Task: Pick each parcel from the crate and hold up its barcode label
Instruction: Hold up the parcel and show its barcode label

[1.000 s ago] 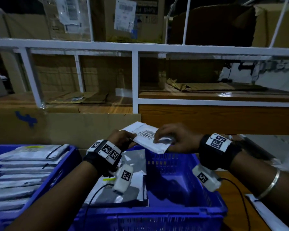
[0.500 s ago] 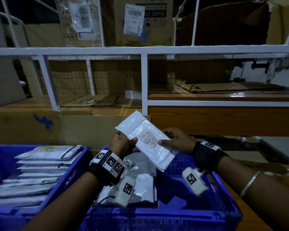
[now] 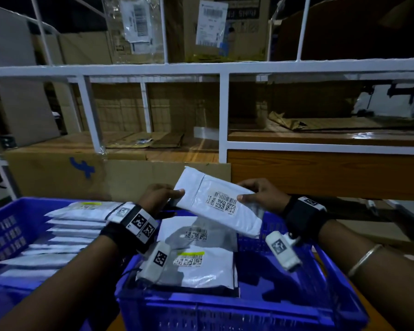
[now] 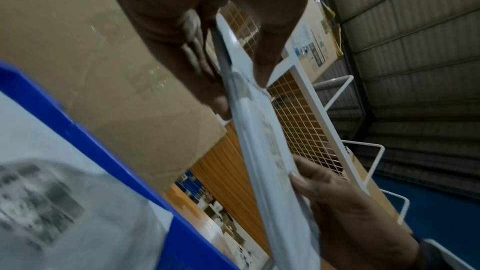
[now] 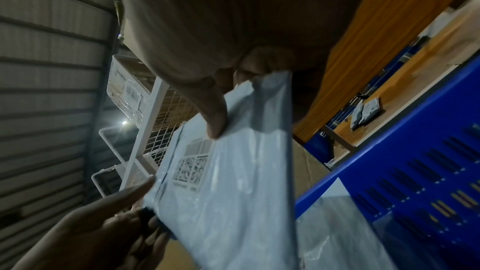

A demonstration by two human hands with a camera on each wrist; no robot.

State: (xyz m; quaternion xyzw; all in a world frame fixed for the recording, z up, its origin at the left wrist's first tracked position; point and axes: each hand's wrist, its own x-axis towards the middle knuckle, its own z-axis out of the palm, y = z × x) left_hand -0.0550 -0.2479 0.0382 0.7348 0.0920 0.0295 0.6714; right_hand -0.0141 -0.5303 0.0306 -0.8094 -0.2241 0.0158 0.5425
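Both grips, left hand [image 3: 161, 199] and right hand [image 3: 264, 195], are pinching the white parcel [image 3: 219, 204] above the crate [image 3: 296, 271]; its slick film could be let slip, or the barcode label [image 3: 224, 203] covered by the thumb.

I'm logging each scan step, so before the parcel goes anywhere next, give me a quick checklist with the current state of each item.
1. Parcel lifted clear of the crate: ok.
2. Left hand pinches one end: ok.
3. Right hand pinches the other end: ok.
4. Barcode label faces the head camera: ok.
5. Label clear of the thumbs: ok.
6. Label sharp enough to scan: cannot tell.
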